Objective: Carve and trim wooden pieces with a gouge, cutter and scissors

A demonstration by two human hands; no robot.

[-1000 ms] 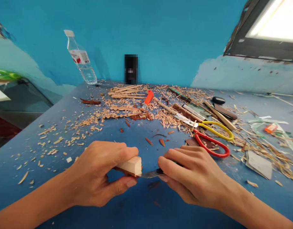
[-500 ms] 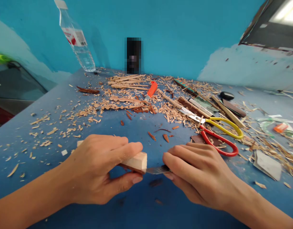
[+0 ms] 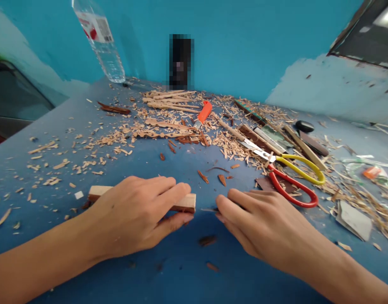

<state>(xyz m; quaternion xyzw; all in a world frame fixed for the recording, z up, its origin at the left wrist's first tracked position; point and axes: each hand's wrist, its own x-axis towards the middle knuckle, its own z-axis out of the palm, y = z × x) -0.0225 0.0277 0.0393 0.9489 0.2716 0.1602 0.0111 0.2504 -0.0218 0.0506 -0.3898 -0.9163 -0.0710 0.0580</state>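
And here's the block, at the near middle of the table, its long axis running left to right. The left hand wraps it, fingers over, thumb beneath, both ends poking out. Just off its right end, a gap showing, comes the knife, blade pointing left, gripped in the curled right hand. Beyond: shavings, scissors to the right, and far left a bottle, contents hard to tell.

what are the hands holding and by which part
The left hand grips the wooden block between its visible ends; the right hand holds a knife, apparently by its mostly hidden handle.
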